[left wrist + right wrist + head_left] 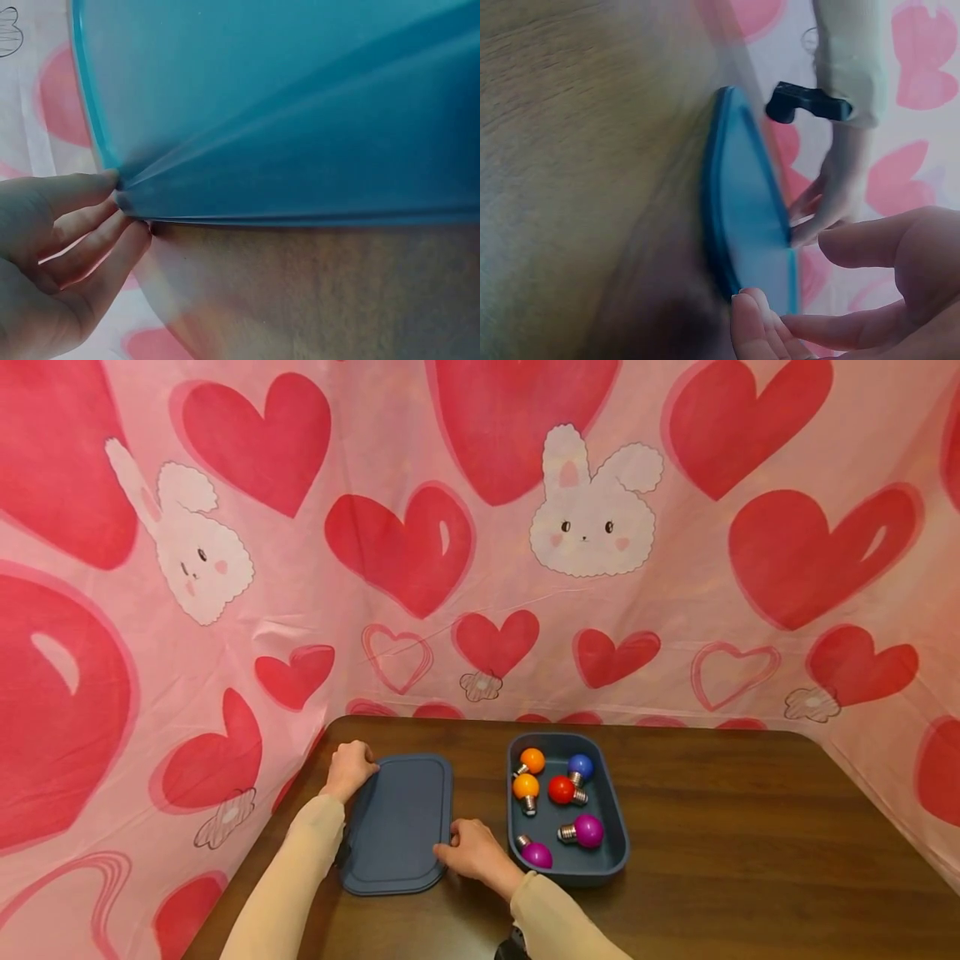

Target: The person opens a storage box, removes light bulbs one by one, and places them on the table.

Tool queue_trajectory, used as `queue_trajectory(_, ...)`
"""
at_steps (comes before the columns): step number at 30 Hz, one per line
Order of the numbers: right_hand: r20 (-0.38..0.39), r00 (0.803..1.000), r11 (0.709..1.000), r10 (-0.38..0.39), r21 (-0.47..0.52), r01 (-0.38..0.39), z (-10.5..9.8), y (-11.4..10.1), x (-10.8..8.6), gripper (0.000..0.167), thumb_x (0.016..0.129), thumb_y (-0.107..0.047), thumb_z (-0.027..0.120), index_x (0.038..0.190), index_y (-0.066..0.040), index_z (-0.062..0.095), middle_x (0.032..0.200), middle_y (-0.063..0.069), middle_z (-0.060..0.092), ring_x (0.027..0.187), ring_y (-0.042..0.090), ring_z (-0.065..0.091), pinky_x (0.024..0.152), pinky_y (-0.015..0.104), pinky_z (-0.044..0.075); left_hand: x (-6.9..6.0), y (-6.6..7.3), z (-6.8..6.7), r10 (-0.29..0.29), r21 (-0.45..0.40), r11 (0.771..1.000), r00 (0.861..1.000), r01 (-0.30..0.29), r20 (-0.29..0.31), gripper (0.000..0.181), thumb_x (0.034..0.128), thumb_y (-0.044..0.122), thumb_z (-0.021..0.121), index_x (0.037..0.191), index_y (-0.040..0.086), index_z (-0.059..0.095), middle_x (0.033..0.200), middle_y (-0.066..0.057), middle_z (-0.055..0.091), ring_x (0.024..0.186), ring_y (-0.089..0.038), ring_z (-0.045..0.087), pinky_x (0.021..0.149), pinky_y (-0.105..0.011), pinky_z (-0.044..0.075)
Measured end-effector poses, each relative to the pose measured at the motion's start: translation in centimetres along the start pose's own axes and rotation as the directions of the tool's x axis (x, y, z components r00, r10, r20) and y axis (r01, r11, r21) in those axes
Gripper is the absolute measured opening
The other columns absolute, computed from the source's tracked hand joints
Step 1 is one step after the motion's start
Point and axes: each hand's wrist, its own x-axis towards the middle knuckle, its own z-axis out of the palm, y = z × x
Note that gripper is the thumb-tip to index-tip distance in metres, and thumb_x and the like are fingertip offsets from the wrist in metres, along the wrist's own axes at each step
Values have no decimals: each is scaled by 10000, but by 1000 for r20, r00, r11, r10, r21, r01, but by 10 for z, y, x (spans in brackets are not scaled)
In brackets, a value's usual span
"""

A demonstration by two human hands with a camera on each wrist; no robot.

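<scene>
- Left hand (351, 768) at the far left corner of the flat lid (405, 818), almost closed, with thumb above and bent fingertips at the edge, pinching the thin border.
- Right hand (474, 850) at the right edge of the same lid, nearer to the body; half open, with fingertips at the rim and thumb well apart from the fingers.
- Lid on the left part of the worktop (712, 827), just beside the box (542, 822); full contact with the wood impossible to tell.
- Form of the lid: long rectangle with round corners, smooth matt surface, shallow groove along the border; dark grey-blue from the head, more turquoise and slightly shiny from the wrists.
- Box of similar dark colour, with rounded corners and low smooth walls.
- Inside, lying on their sides: two orange bulbs (532, 760), one blue bulb (581, 766), one red bulb (560, 790) and two purple bulbs (588, 831), all with glossy round heads and ridged metallic screw bases.
- Under everything, brown wood pattern with fine dark grain and soft shine.
- Behind, pink cloth (495, 585) with light creases, printed with red hearts and white rabbits.
- On both arms, plain cream sleeves (288, 877).
</scene>
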Motion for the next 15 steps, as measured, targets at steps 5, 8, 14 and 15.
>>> queue_trajectory(5, -8, 999, 999, -43, 19, 43, -11, -5, -6, 461, 848, -230, 702, 1125, 131, 633, 899, 126, 637, 848, 247, 543, 784, 361, 498, -3, 1, 0, 13, -22, 1000, 1000, -13, -14, 135, 791, 63, 772, 838, -51, 718, 849, -228, 726, 737, -366, 665, 750, -515, 572)
queue_trajectory(8, -12, 997, 997, -78, 26, 78, -16, -6, -11, 449, 851, -243, 701, 1125, 109, 644, 904, 126, 654, 816, 229, 563, 749, 302, 494, -3, 1, 1, 21, -29, 999, 1000, -22, -23, 130, 799, 59, 761, 854, -52, 723, 858, -226, 729, 733, -352, 668, 748, -509, 579)
queue_trajectory(14, -2, 991, 990, -133, 52, 133, -29, -7, -20, 400, 861, -258, 694, 1118, 47, 667, 937, 116, 689, 797, 190, 610, 711, 277, 483, -4, 9, 1, 73, -35, 996, 995, -76, -72, 132, 804, 53, 762, 876, -49, 722, 870, -219, 738, 758, -359, 685, 756, -511, 582)
queue_trajectory(15, 0, 990, 988, -145, 54, 144, -32, -6, -22, 386, 864, -257, 694, 1111, 38, 671, 939, 108, 689, 800, 185, 611, 713, 280, 483, -4, 12, 1, 84, -42, 995, 993, -87, -78, 136, 805, 54, 765, 881, -50, 723, 871, -217, 741, 762, -355, 689, 758, -507, 584)
